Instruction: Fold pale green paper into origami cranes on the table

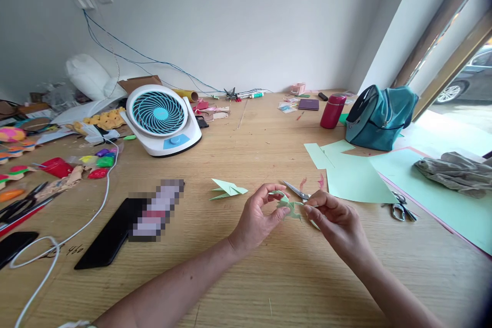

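Wooden table (246, 277), cluttered along its far edge. Both hands hover just above it: left hand (257, 218) and right hand (335, 220) pinch a small green paper figure (289, 207) between fingertips, mid-fold it seems. Scissors (296, 192) lie just behind; next crease wants a firm grip.

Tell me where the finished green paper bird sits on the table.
In the head view the folded green paper bird lies on the wooden table, just left of the left hand, in front of the white desk fan.

A white desk fan (163, 119), teal bag (378, 117) and red bottle (332, 111) stand on the wooden table (246, 277).
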The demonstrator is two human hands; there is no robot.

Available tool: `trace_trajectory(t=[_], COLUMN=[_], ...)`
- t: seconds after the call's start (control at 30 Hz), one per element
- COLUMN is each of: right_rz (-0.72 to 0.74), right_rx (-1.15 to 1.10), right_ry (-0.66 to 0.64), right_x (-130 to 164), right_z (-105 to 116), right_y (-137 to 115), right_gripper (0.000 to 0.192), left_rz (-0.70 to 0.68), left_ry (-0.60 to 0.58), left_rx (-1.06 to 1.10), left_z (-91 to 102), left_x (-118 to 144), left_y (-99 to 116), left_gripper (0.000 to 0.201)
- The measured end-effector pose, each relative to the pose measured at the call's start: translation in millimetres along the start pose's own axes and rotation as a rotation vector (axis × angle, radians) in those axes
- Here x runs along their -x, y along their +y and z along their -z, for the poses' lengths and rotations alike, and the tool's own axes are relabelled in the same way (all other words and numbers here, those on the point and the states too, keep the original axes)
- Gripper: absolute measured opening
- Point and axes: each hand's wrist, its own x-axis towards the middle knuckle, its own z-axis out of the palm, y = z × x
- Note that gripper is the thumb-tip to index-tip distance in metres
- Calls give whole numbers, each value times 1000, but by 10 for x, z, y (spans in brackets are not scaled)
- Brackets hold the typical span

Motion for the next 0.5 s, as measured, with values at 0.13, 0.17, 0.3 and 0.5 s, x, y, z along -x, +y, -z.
trace_trajectory(t=[0.13, 0.17, 0.3, 0.5], right_rz=[-44, -52, -73, -83], right_rx=[-74, -85, -88, -57], right_ry=[31, 34, 40, 72], right_x=[-22, -24, -26, -41], right_z=[10, 10, 21, 27], right_y=[-13, -19, -30, 21], right_gripper=[28, 29, 31, 33], left_rz=[93, 108, 175, 192], left_ry=[-11, -16, -45, 53], left_rx=[77, 108, 220, 247], left_z=[21, 23, 23, -4], left_x=[-29, -32, -30, -42], left_y=[-60, -77, -120, -71], left_gripper=[34, 35, 42, 32])
